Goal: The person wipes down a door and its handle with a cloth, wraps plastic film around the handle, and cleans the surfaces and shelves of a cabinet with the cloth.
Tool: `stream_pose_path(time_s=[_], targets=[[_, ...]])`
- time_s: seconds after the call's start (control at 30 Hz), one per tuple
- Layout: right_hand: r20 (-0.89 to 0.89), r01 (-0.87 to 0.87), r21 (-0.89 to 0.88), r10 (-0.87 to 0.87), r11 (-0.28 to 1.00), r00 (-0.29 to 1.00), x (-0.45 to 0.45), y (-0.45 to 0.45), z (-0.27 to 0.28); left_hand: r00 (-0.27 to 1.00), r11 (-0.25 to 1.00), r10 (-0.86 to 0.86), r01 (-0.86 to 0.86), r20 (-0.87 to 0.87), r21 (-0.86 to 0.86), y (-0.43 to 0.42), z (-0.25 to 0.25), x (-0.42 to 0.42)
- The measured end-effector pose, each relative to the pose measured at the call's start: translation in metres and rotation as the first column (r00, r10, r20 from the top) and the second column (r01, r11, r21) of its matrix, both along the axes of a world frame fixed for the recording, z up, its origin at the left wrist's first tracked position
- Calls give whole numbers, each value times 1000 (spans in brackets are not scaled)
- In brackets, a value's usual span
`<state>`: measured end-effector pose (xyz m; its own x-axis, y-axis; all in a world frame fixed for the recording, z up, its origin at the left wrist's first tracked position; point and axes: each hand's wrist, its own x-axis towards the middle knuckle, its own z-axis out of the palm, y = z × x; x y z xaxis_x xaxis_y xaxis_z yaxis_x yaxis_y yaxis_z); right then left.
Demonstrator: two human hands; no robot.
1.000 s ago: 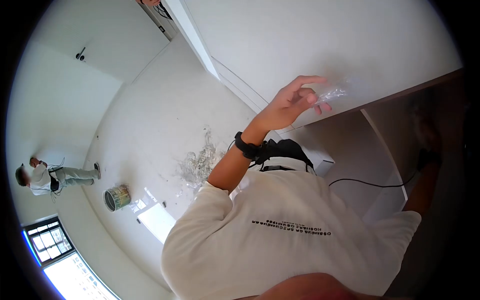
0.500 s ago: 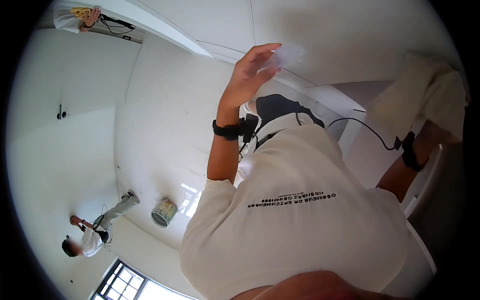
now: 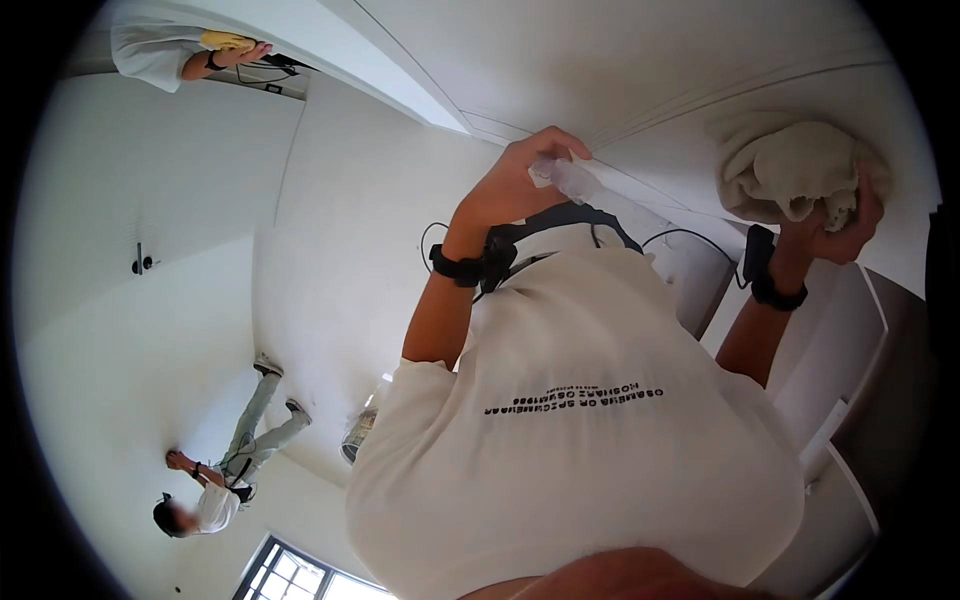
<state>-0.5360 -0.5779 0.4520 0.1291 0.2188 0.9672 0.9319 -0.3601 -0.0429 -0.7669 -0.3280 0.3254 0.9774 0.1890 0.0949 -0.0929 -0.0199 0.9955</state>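
My left hand [image 3: 520, 180] has its fingers curled around a clear, crinkled plastic object [image 3: 568, 180], perhaps a small bottle; its exact kind is unclear. It is beside the lower edge of a white panel [image 3: 640, 80]. On the right, my right hand [image 3: 845, 225] grips a bunched beige cloth [image 3: 800, 170], which lies against the same white surface. Both wrists wear black straps with small devices, and a cable runs from the right one.
A person [image 3: 215, 500] at lower left has their hands on a white door [image 3: 90, 340]. At upper left, another person's arm [image 3: 165, 50] holds a yellow cloth [image 3: 228, 41]. A bucket [image 3: 357, 435] stands on the pale floor, partly behind my sleeve. Open cabinet shelving [image 3: 800, 350] is at right.
The cloth has gone from hanging loose and blurred to bunched on the panel, as my right hand moved inward. My left hand has shifted slightly right and down, keeping the plastic object.
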Motion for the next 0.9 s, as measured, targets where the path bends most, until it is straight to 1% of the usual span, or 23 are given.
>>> stream_pose_path(time_s=[0.03,0.1,0.13,0.2,0.27,0.3,0.33,0.37,0.43,0.47,0.53,0.57,0.63,0.67,0.73,0.77,0.8,0.87,0.9], targets=[[-54,-43,45,45,998,997,-3,13,-9,999,999,-36,36,-16,2,4,2,6],[-218,6,113,19,994,976,-17,37,-36,988,990,-140,140,-68,-8,18,7,15],[-289,33,148,12,988,957,-20,52,-52,981,985,-170,169,-92,-18,25,1,20],[-361,66,53,-42,996,932,-36,71,-80,957,969,-242,247,-160,12,37,-7,17],[-543,162,-9,-140,987,828,-58,80,-113,917,931,-360,366,-172,3,52,-4,3],[-641,190,3,-144,982,754,-70,85,-125,893,910,-407,414,-190,-5,57,0,-5],[-725,210,16,-133,978,676,-83,97,-125,872,892,-445,452,-203,-10,70,9,-17],[-782,214,65,-83,975,618,-94,102,-127,882,899,-430,439,-190,2,79,7,-27],[-713,266,90,-124,960,690,-112,113,-105,902,914,-397,404,-168,11,102,-3,-47],[-677,288,101,-146,952,722,-115,118,-88,922,928,-369,371,-118,2,113,-9,-55],[-506,334,193,-198,923,839,-110,120,-39,953,953,-302,301,-31,-35,134,-20,-72],[-357,358,172,-281,918,891,-109,124,-2,945,956,-292,288,-150,-50,149,-5,-84],[-117,309,186,-291,933,950,-101,125,58,966,973,-226,217,-126,-83,159,-11,-95],[4,323,138,-327,936,945,-96,124,84,975,978,-194,182,-111,-104,162,-12,-97],[278,462,-23,-439,886,855,-77,126,118,983,992,-128,127,-133,-20,167,0,-97],[372,503,-65,-447,862,814,-68,130,126,985,994,-98,103,-142,25,165,8,-98],[452,499,-30,-434,866,780,-77,162,133,984,994,-95,86,-152,-62,166,18,-103],[412,608,-13,-549,794,727,-68,168,117,982,969,-96,56,-160,-241,159,28,-99],[399,652,-8,-596,758,697,-65,175,107,972,977,-122,82,-203,-197,164,41,-100]])
